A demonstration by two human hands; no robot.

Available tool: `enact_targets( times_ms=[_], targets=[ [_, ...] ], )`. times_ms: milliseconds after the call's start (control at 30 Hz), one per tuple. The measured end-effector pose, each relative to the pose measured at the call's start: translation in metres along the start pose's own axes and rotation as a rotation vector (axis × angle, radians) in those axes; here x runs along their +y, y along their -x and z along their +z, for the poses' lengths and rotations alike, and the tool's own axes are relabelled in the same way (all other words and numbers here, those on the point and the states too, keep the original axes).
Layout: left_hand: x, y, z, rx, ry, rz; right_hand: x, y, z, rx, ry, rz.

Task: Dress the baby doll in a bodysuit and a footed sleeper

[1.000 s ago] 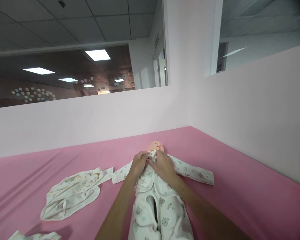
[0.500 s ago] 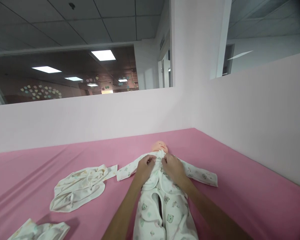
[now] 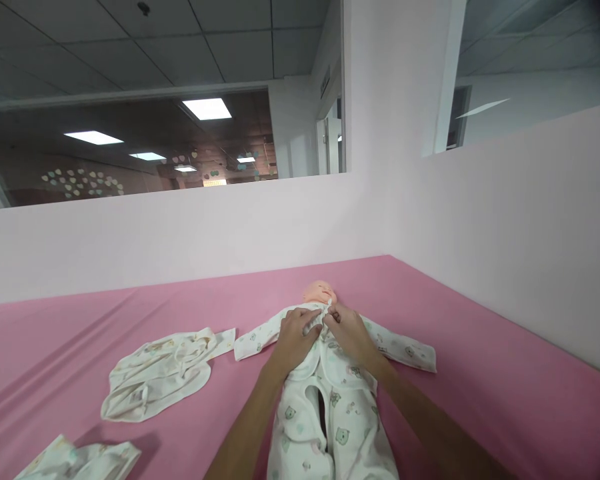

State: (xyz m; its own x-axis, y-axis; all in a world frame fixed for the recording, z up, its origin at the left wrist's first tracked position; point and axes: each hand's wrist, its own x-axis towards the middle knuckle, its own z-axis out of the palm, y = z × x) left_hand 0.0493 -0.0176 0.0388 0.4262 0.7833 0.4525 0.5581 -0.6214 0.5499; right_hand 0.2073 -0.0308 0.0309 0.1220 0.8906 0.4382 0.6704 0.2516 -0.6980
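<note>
A baby doll [image 3: 320, 291] lies on its back on the pink sheet, its head toward the wall. It wears a white printed baby jacket [image 3: 347, 365] with the sleeves spread out, and white pants [image 3: 347, 437] with bear prints and an opening at the crotch. At the upper chest, my left hand [image 3: 297, 335] pinches the jacket's front edge, fingers curled. Close beside it on the right, my right hand [image 3: 349, 331] grips the jacket near the neckline, thumb and forefinger together. The fastening between the fingers is too small to make out.
A second baby garment [image 3: 160, 373], white and crumpled, lies to the left. Another folded white cloth [image 3: 83, 461] sits at the lower left edge. The pink sheet [image 3: 480, 400] reaches the white walls [image 3: 180, 240] behind and on the right; windows are above.
My left hand has shifted right toward the jacket's middle, its fingers now almost meeting those of my right hand. The doll and the other garments stay where they were.
</note>
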Motion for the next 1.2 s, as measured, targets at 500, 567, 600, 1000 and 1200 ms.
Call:
enact_targets(
  times_ms=[500,567,600,1000,1200],
  targets=[
    [-0.003,0.001,0.004,0.138,0.057,-0.073,-0.003,0.008,-0.002,0.149,-0.132,0.123],
    [-0.005,0.001,0.004,0.139,0.06,-0.067,-0.009,0.015,0.0,0.11,-0.097,0.101],
    [-0.006,0.001,0.005,0.139,0.054,-0.063,-0.013,0.019,0.001,0.074,-0.066,0.075],
    [-0.007,0.007,0.008,0.163,-0.079,-0.033,-0.026,0.03,-0.005,-0.072,0.337,0.038],
    [0.008,0.012,0.002,0.246,-0.138,0.059,-0.022,0.028,-0.006,-0.048,0.496,-0.003]
  ],
)
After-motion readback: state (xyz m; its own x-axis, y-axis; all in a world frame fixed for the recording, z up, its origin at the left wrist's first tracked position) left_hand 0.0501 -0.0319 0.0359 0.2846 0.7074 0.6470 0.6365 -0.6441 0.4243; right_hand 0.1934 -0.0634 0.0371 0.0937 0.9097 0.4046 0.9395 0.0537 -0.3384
